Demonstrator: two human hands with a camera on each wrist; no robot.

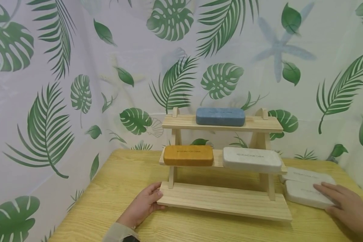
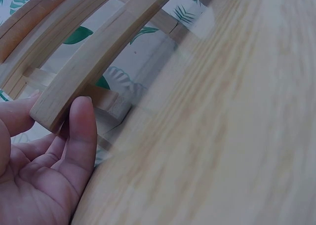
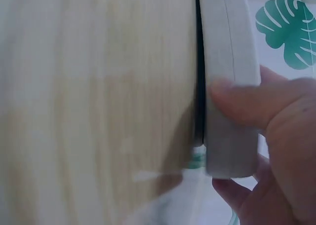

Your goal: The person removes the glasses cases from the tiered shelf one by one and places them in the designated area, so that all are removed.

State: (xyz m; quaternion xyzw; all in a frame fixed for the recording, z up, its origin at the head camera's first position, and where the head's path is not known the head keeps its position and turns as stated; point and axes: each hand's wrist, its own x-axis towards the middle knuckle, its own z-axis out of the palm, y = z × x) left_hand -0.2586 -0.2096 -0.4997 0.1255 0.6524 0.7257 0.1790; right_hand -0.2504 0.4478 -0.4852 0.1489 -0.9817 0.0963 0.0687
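Wooden stand (image 1: 261,124) carries three cases (image 1: 188,158); two pale cases (image 1: 305,173) beside it seem pending. Left grip (image 1: 145,203) clamps stand, right grip (image 1: 349,205) nearer pale case (image 1: 304,196).

- From the head camera I get bright, diffuse light, lavender on the left of the backdrop (image 1: 78,53) and greener toward the right.
- I see soft shade on the table (image 1: 93,215) under the wooden stand (image 1: 224,201).
- Lettering on the pale case (image 1: 305,195) by the right hand (image 1: 348,205) reads faint to me.
- My left wrist feed is dimmer; the stand's boards bow, and near wood grain smears.
- My right wrist feed is blurred, with shadow beside the case.
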